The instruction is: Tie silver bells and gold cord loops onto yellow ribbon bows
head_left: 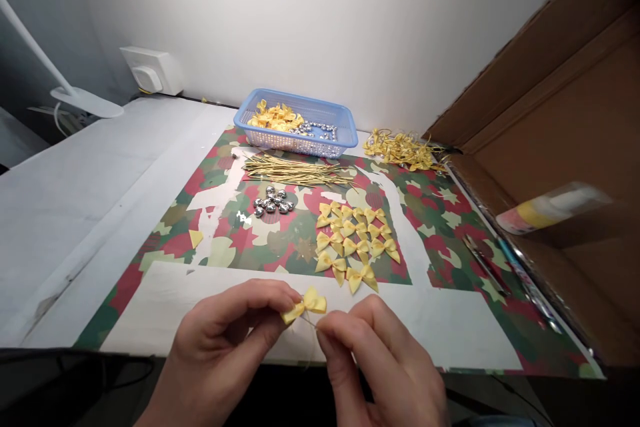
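Observation:
My left hand (225,337) pinches a small yellow ribbon bow (306,303) just above the near edge of the table. My right hand (380,360) meets it from the right, with thumb and forefinger closed on a thin gold wire (309,322) that runs to the bow. Beyond my hands lie several loose yellow bows (355,240), a cluster of small silver bells (273,203) and a bundle of gold wire ties (295,170), all on a camouflage-patterned sheet (440,213).
A blue plastic basket (345,130) with bows and bells stands at the back. Finished bows with wires (400,149) are heaped to its right. A brown cardboard box (565,167) rises on the right, with tools (483,263) beside it. A white lamp (85,101) and wall socket (150,70) stand left.

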`<state>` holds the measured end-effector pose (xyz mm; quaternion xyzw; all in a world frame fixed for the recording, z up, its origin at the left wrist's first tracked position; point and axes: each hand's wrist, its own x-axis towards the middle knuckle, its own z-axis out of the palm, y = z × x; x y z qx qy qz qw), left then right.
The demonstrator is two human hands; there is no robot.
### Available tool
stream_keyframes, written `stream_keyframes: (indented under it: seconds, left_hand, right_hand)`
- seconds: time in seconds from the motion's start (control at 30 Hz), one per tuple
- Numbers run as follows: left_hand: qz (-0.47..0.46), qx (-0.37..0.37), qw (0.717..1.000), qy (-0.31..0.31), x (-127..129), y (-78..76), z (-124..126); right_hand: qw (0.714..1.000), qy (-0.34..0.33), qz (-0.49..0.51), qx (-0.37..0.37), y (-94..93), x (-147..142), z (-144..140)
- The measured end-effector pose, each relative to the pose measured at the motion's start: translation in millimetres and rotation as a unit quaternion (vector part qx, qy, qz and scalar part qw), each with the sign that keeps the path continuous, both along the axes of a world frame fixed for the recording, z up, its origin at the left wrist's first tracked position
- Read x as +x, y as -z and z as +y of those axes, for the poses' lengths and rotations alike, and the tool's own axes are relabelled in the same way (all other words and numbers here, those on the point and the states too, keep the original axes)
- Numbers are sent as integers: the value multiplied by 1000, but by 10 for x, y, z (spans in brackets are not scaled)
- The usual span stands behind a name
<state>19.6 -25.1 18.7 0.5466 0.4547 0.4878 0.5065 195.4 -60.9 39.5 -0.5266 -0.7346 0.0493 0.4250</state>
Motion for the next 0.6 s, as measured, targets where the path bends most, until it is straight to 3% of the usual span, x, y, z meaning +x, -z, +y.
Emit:
stream_keyframes:
  seconds: [0.23,0.4,0.6]
  left_hand:
    - [-37,-68,996,39,-2,-31,32]
    - [-22,-29,999,29,-3,-14,11]
    - [19,36,997,62,-63,-15,48]
  right_hand:
    - [1000,-5,0,-2,-15,2,4]
    - [1000,-6,-3,8,-36,29,16]
    - [1000,-8,-15,14,-20,41,24]
